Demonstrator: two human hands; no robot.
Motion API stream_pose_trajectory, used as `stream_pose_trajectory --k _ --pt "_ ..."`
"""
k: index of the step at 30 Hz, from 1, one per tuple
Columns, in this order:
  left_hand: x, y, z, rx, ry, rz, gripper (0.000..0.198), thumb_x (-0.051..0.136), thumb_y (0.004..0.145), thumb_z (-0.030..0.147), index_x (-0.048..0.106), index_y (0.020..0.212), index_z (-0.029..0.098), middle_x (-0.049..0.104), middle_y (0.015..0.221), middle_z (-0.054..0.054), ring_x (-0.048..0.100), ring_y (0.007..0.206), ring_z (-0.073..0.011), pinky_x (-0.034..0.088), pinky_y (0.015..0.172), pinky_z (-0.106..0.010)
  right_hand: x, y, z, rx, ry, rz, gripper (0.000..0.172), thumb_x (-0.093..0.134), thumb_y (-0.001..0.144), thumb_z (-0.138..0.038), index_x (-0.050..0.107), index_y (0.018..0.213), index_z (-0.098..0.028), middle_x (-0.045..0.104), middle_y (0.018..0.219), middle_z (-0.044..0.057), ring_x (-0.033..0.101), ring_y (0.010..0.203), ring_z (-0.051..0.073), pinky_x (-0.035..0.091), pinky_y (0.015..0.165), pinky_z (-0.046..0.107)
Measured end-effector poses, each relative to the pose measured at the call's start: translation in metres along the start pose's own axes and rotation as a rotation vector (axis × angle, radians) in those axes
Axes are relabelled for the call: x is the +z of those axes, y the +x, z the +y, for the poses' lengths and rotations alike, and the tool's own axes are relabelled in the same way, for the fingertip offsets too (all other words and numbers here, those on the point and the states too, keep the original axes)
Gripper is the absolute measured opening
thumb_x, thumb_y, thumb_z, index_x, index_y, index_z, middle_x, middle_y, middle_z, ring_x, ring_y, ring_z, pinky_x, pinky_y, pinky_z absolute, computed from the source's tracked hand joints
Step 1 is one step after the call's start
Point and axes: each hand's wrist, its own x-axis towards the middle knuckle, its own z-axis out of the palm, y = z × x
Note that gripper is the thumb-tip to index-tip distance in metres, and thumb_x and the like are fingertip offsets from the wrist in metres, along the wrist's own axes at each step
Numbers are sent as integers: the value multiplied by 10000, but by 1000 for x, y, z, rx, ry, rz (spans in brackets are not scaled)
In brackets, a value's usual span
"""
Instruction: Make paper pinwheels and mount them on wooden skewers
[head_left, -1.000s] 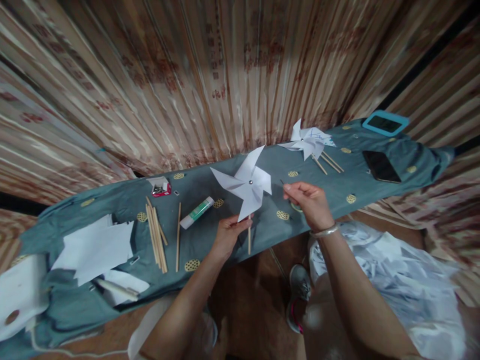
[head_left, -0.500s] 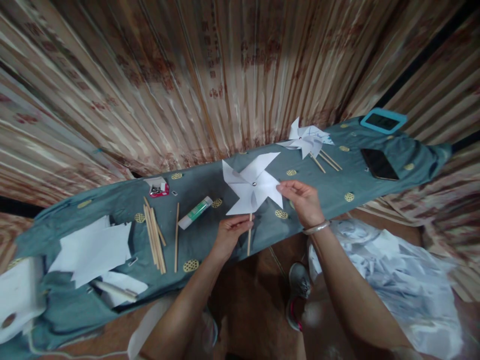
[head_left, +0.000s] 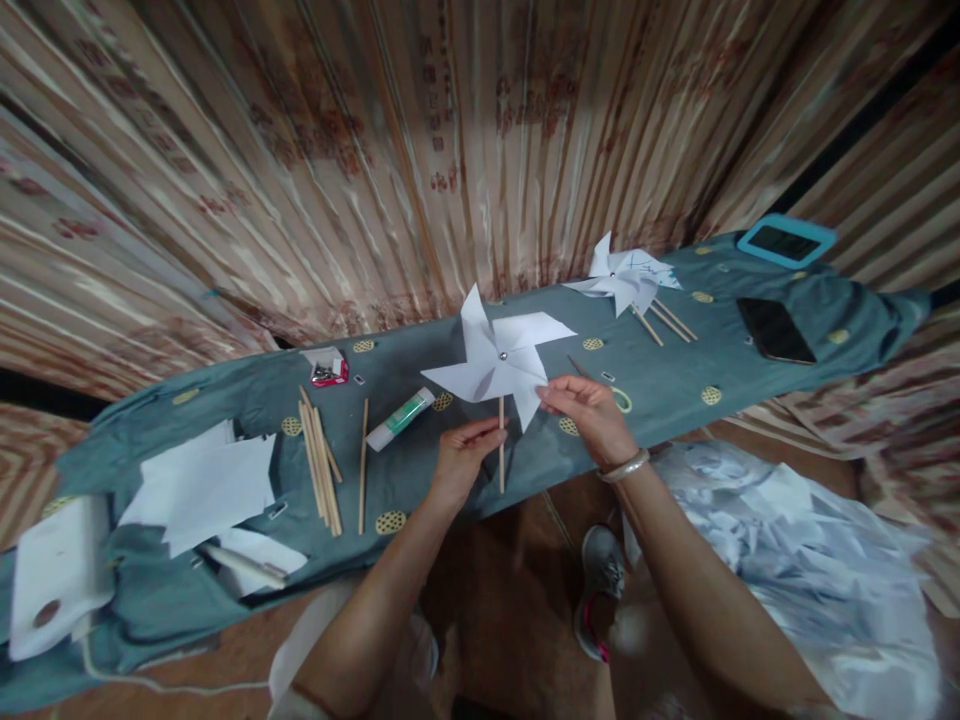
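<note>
A white paper pinwheel [head_left: 517,352] with a metal pin at its centre is held upright over the table. My left hand [head_left: 466,455] is closed around its wooden stick [head_left: 502,480], just below the paper blades. With thumb and fingers pinched, my right hand [head_left: 592,415] touches the tip of the lower right blade. Scissors with a pale green handle [head_left: 621,400] lie partly hidden beside that hand. Left of my left hand lie a glue stick [head_left: 401,418] and one loose wooden stick [head_left: 364,470].
Finished pinwheels [head_left: 622,280] lie at the back right, near a black phone [head_left: 775,330] and a blue-framed device [head_left: 786,241]. Leftward are bundled sticks [head_left: 319,465], a red box of pins [head_left: 328,370], paper sheets [head_left: 217,490] and a white appliance [head_left: 60,575]. A plastic bag of paper scraps [head_left: 787,560] sits right.
The pinwheel's blades have turned, and my right hand has moved slightly left and down to a lower blade tip. My left hand keeps its hold on the stick. The view has shifted slightly.
</note>
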Motion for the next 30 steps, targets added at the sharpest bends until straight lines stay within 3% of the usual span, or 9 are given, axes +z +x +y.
stream_pose_trajectory --k 8,15,19,22,26,30 --pt "-1 1 -1 5 -44 -6 309 834 519 319 778 794 187 764 821 -39 676 787 -200 510 835 -331 12 -9 -1 70 -2 -60 357 862 481 -456 644 585 -193 632 551 -16 497 513 98 366 517 244" --pt "1 -2 1 34 -33 -34 292 828 547 330 777 793 180 765 830 -42 680 854 -225 481 907 -363 23 -13 4 98 36 -137 349 857 487 -458 629 549 -200 632 547 -23 523 528 104 412 554 254" --pt "1 -2 2 20 -64 -36 300 838 532 316 775 797 189 767 857 -45 685 873 -228 480 927 -379 25 -14 7 80 0 -182 382 829 513 -522 625 547 -201 651 573 -8 545 547 115 427 560 262" --pt "-1 -2 2 20 -53 -28 291 831 543 305 777 805 188 768 867 -48 684 881 -231 484 926 -378 18 -14 3 10 -96 -180 394 783 576 -563 637 550 -198 630 536 -5 484 495 102 368 493 252" --pt "-4 -1 0 -14 -49 -14 309 838 531 306 780 806 178 767 862 -61 681 846 -223 491 902 -370 -3 -11 -9 -122 -184 -32 369 732 668 -547 654 574 -199 608 518 -10 393 444 81 299 445 245" --pt "-4 -2 -2 -56 -58 -60 317 849 518 312 781 799 184 767 859 -67 677 802 -206 502 868 -359 -26 1 -12 -295 -197 305 292 777 636 -485 688 698 -213 664 631 0 524 553 124 417 539 265"
